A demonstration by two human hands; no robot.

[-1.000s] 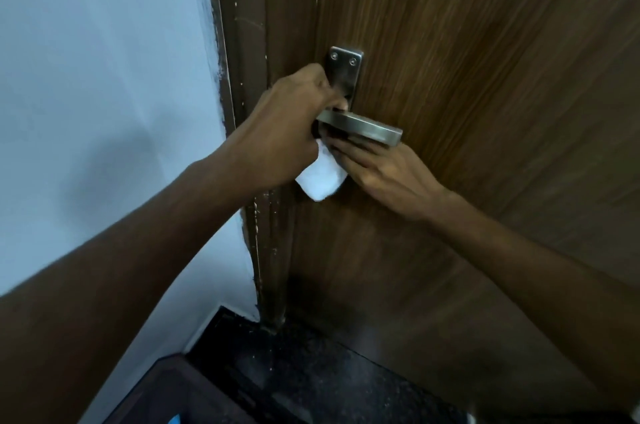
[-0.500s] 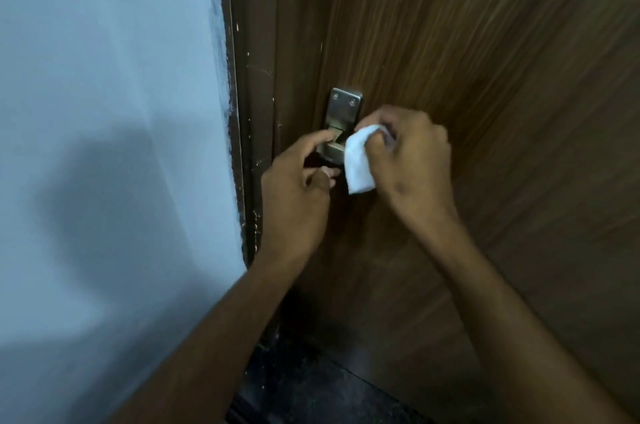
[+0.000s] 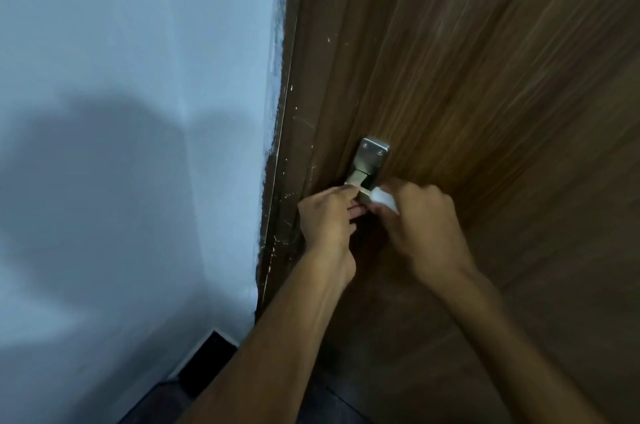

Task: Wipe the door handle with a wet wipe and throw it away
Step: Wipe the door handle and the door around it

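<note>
A steel door handle [image 3: 362,186] with a screwed back plate [image 3: 373,155] sits on the brown wooden door [image 3: 485,77]. My left hand [image 3: 327,221] pinches the handle's near end with thumb and fingers. My right hand [image 3: 420,229] is closed over the lever, pressing a white wet wipe [image 3: 382,199] against it. Most of the lever and wipe is hidden under my right hand, which is motion-blurred.
The dark door frame [image 3: 294,146] runs down left of the handle, with a pale blue wall [image 3: 121,112] beside it. Dark floor [image 3: 207,371] shows at the bottom.
The view has tilted up, so handle and hands sit lower in the frame. The wipe passed from below the lever to my right hand's grip over it, and my left hand now pinches the handle's end.
</note>
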